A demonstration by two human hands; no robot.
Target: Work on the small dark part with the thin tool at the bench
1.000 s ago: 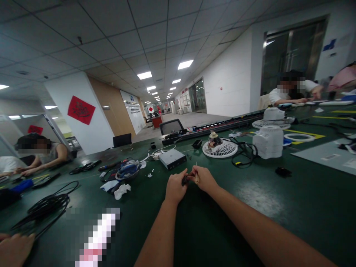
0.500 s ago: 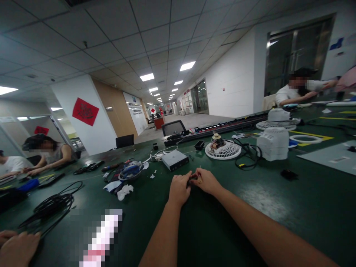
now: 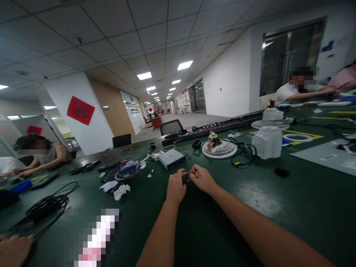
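Observation:
My left hand (image 3: 176,186) and my right hand (image 3: 203,178) meet over the green table (image 3: 278,207), both closed around a small dark part (image 3: 185,179) held between them. The right fingers pinch at its top, where a reddish bit shows. In the earlier views a thin stick-like tool stood up from the right hand; now I cannot see it. Just beyond the hands lies a grey flat box (image 3: 172,158).
A white fan grille with a motor (image 3: 219,147) and black cable lie behind, with a white fan body (image 3: 267,142) to the right. Rags and tools (image 3: 122,174) lie left, coiled black cables (image 3: 44,207) further left. Other people work at both ends; another person's hand (image 3: 13,250) rests bottom left.
My hands stay together on the small part. The thin tool that stuck up from my right hand no longer shows. The person at the far right has stretched an arm out sideways.

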